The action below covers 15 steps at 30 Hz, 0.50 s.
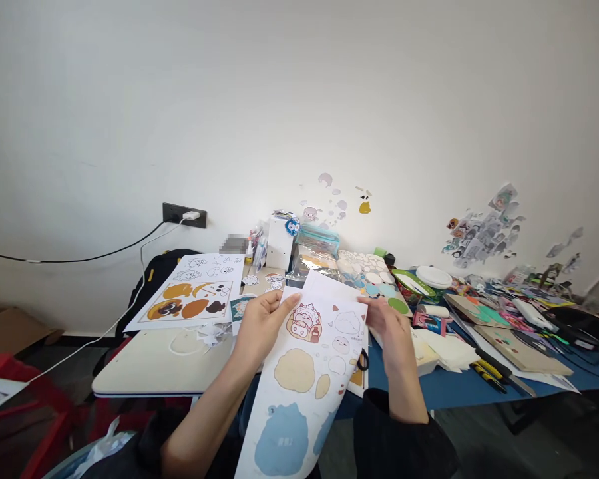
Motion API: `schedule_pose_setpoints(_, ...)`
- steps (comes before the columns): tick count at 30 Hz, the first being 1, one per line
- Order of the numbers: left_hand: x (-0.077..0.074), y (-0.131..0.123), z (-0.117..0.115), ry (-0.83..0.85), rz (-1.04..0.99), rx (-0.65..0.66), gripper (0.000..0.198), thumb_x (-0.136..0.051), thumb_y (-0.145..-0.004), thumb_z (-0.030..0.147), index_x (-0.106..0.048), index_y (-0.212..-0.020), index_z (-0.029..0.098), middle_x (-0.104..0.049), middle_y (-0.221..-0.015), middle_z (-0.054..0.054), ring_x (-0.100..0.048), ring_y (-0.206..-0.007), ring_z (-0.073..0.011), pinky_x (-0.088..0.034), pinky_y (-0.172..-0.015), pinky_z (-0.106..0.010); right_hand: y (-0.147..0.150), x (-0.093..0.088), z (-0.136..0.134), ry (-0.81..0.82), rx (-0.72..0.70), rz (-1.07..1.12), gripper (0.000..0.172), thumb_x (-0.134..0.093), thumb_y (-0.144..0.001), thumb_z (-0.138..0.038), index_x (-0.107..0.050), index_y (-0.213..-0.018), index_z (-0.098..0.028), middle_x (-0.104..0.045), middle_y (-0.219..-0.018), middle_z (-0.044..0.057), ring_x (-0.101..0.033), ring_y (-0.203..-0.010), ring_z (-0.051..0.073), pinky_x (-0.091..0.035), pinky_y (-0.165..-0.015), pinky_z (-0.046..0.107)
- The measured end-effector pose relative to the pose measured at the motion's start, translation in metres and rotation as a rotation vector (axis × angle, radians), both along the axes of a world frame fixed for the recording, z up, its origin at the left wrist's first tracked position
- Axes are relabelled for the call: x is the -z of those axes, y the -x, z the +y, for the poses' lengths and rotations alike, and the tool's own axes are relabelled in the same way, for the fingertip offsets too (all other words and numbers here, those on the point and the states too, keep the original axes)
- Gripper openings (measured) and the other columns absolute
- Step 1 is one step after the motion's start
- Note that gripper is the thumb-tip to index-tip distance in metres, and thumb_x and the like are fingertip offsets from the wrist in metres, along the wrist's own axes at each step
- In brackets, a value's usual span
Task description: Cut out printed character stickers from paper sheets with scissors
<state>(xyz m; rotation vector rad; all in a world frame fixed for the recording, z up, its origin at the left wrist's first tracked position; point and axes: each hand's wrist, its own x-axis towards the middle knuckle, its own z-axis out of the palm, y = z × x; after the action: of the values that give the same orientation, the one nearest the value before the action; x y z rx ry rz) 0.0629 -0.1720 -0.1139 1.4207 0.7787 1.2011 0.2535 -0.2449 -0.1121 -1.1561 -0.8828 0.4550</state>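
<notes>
A printed paper sheet [299, 352] is held up over the table's front edge. It shows a small cartoon figure in a basket, line drawings, beige shapes and large blue shapes lower down. My left hand [260, 324] pinches its upper left edge, thumb on the printed face. At the upper right edge, my right hand [393, 330] grips the same sheet, its fingers partly hidden behind the paper. Another white sheet [324, 286] shows behind the top edge. Part of a black ring-shaped handle [363, 360] appears beside the sheet, near my right wrist.
Left, a white board [150, 372] bears a sheet with brown and orange shapes [184, 299] and paper scraps [212, 334]. Right, the blue table [442, 398] holds tissues [444, 349], yellow-black tools [489, 376] and crowded supplies. Paper cutouts [482, 233] stick to the wall.
</notes>
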Motion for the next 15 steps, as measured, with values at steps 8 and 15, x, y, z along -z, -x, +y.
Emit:
schedule_pose_setpoints(8,-0.003,-0.010,-0.006,-0.086,0.113,0.158,0.035,-0.062,-0.075,0.047,-0.053,-0.061,0.017,-0.048,-0.054,0.004,-0.042,-0.050,-0.0101,-0.029,-0.049,-0.023,0.031,-0.052,0.012,0.074,-0.108,-1.338,0.017,-0.049,-0.092,-0.029,-0.059,-0.081,-0.021,-0.062,-0.068,0.001,-0.057,-0.061,0.018,-0.039,-0.057,0.027)
schedule_pose_setpoints(15,0.000,-0.012,-0.001,-0.111,0.156,0.189,0.038,-0.061,-0.076,0.047,-0.044,-0.058,0.019,-0.034,-0.050,0.007,-0.031,-0.047,-0.0082,-0.021,-0.046,-0.022,0.017,-0.043,0.028,0.057,-0.193,-1.436,0.019,-0.047,-0.094,-0.026,-0.058,-0.079,-0.022,-0.061,-0.063,-0.004,-0.053,-0.053,0.011,-0.035,-0.052,0.021)
